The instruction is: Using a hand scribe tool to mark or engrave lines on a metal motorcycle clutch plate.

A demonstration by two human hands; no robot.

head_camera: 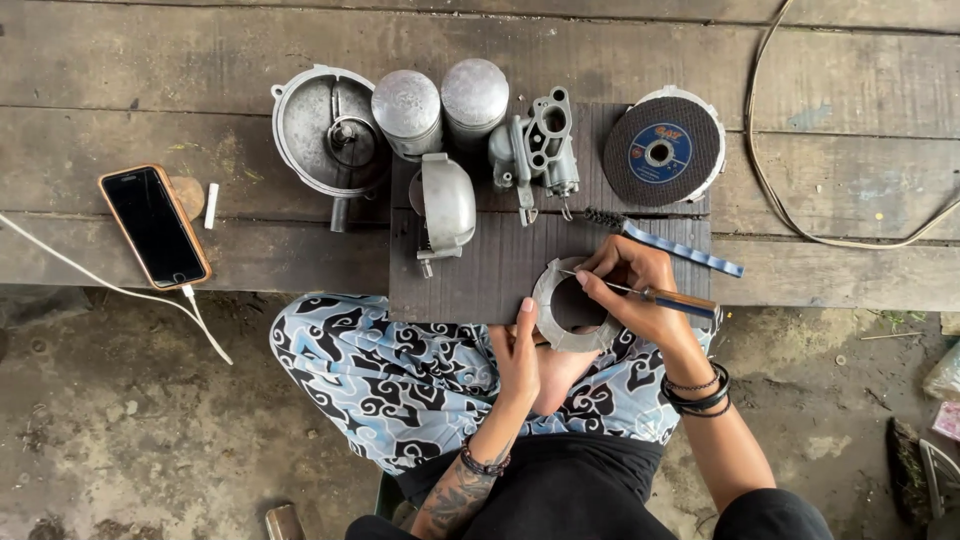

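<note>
Scene: I sit over a dark ribbed board (480,270) laid across my patterned trousers (370,370) and the near edge of a weathered plank bench (150,60).
Ring: a flat grey metal ring (560,300) lies on the board's near right corner, its open centre facing up at me.
Left hand: my left hand (520,355) comes up from below, fingers narrow and pressed to the ring's near left rim, bracing it flat.
Right hand: my right hand (635,295) comes in from the right, fingers pinched shut round a thin pick (650,293) with a wooden handle.
Key relation: the pick's long axis runs nearly level, handle to the right, metal tip to the left, reaching across the ring's far rim; the ring lies just left of my right fingers and just above my left, so both hands touch or nearly touch it, with the right hand carrying the tool.
Far side of the board: a round metal cover (325,130), two pistons (440,105), a carburettor body (535,150) and a cutting disc (663,148) stand in a row.
Just beyond my right hand: a small wire brush (665,243) with a blue handle.
Left end of the bench: a phone (155,225) on a white cable (70,265).
</note>
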